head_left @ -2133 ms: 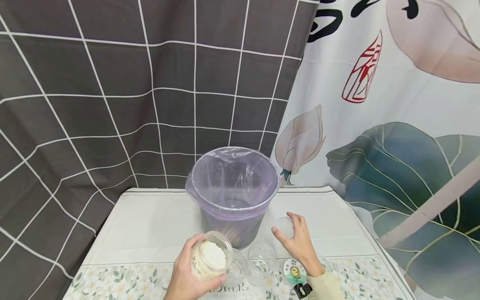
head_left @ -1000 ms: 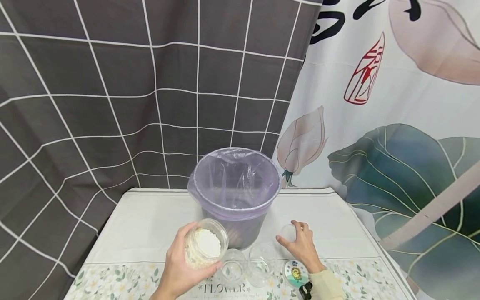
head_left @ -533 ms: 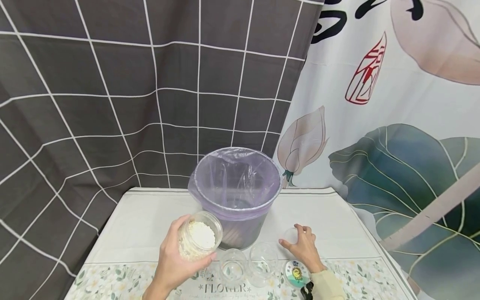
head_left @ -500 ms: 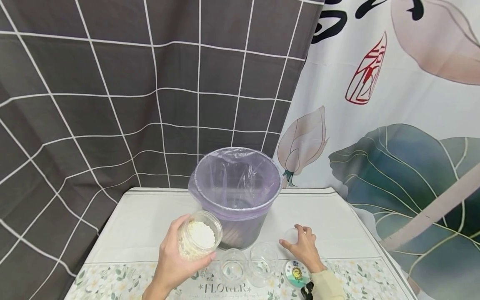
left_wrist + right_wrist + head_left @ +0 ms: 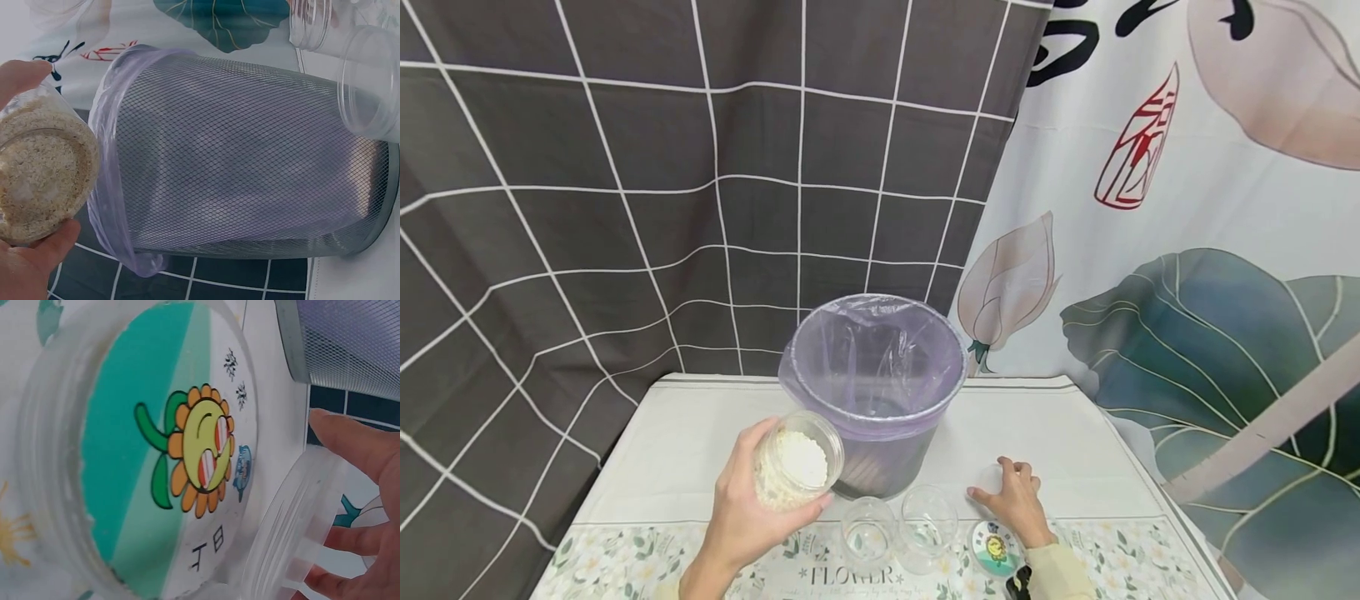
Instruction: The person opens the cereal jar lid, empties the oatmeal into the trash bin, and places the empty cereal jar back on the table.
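Note:
My left hand [image 5: 741, 508] grips a clear jar [image 5: 801, 460] of pale, flaky grains, tilted with its open mouth toward the bin. The left wrist view shows the grains through the jar's base [image 5: 44, 181]. On the right, my right hand [image 5: 1018, 505] holds a translucent lid [image 5: 297, 512] between thumb and fingers, low over the white tabletop; contact with the table cannot be made out. A round container [image 5: 996, 547] with a sunflower picture on its lid is just in front of that hand. Two clear jars [image 5: 868, 531] stand between my hands.
A mesh waste bin [image 5: 887, 467] with a purple liner [image 5: 880, 358] stands behind the jars. The white tablecloth [image 5: 715, 433] has a floral front band. A dark grid curtain [image 5: 700, 167] and a printed white curtain [image 5: 1075, 208] hang around the table.
My left hand has drawn the jar left and slightly up, away from the two clear jars. My right hand has lowered the lid and shifted slightly right, toward me.

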A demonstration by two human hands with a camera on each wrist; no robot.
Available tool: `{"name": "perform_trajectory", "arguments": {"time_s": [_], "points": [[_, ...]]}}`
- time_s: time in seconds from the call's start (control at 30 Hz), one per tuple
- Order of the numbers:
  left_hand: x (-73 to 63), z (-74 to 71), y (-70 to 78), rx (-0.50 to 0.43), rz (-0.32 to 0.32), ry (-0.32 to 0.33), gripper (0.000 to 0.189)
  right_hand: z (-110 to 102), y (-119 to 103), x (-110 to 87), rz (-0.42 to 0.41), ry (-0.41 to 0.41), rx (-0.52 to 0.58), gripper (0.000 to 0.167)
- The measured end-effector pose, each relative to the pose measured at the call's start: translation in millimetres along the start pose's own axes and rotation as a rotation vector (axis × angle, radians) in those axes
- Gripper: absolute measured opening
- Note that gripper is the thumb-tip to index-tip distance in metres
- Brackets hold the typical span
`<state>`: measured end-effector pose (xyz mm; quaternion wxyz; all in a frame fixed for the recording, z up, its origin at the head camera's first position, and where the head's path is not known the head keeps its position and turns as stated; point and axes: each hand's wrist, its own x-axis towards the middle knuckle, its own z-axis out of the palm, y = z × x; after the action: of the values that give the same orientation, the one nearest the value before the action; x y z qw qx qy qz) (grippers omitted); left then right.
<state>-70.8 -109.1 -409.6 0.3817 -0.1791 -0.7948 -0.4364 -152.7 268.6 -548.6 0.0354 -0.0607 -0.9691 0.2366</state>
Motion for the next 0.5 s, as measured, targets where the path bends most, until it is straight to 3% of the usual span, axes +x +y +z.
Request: {"name": "perform_trajectory", "arguments": {"time_s": [0.3, 0.5], "points": [[8.1, -0.1, 0.2, 0.03, 0.025, 0.017, 0.104, 4.2, 4.6, 0.2, 0.031, -0.018, -0.039, 0.086], [15.1, 0.6, -1.0, 0.023, 0.074, 0.014, 0.101, 4.6, 4.7, 0.3, 0.043, -0.034, -0.059, 0.083]]}}
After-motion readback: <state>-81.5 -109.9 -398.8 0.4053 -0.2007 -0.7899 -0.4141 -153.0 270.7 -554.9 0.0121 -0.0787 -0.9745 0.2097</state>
